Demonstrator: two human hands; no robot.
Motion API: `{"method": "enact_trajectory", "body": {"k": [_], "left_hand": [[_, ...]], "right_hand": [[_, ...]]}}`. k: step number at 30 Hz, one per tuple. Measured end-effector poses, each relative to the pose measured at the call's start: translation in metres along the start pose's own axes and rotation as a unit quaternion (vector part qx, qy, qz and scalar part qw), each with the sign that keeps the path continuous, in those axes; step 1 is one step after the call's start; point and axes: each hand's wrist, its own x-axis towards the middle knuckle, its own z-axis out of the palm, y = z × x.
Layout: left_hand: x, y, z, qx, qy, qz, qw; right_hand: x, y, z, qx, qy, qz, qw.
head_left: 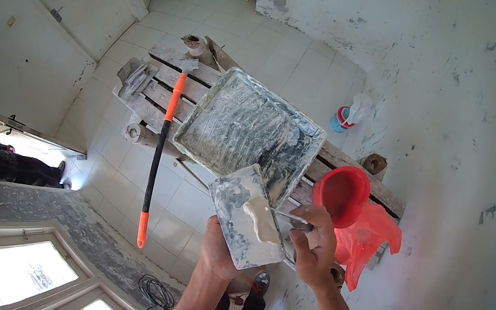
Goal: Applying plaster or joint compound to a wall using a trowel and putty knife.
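My left hand (219, 249) grips a grey, plaster-smeared flat board (233, 200) from its near left side, holding it tilted over the near edge of a paint tray. A strip of wet white putty (261, 220) lies on the board. My right hand (317, 247) is closed round a metal trowel (288, 215), seen almost edge-on, with its thin blade at the putty's right side. The fingers hide most of its handle. The large paint tray (228, 118), ribbed and crusted with dried white, rests on a wooden plank bench (159, 96) just beyond.
A pole scraper (160, 146) with orange and black handle leans across the bench's left. A red bucket (342, 195) and red plastic bag (369, 236) are at its right end. A blue-red container (342, 120) stands by the patchy wall. A person (1, 161) is at the left doorway; coiled cable (157, 292) hangs near the window.
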Motion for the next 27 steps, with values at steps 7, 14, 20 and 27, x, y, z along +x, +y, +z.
{"method": "enact_trajectory", "body": {"k": [7,14,20,27], "left_hand": [[-0.025,0.018,0.007,0.052,0.041,0.055,0.996],[-0.089,0.037,0.009,0.121,0.018,0.135,0.983],[-0.156,0.029,-0.037,0.147,0.164,0.157,0.963],[-0.218,-0.005,-0.035,0.17,0.305,0.121,0.929]], "right_hand": [[-0.036,0.024,-0.002,-0.254,0.033,-0.122,0.959],[0.092,0.07,-0.049,-0.572,-0.064,-0.025,0.817],[0.161,0.161,-0.019,-0.679,-0.206,-0.094,0.699],[0.111,0.076,-0.021,-0.585,-0.042,-0.105,0.803]]}}
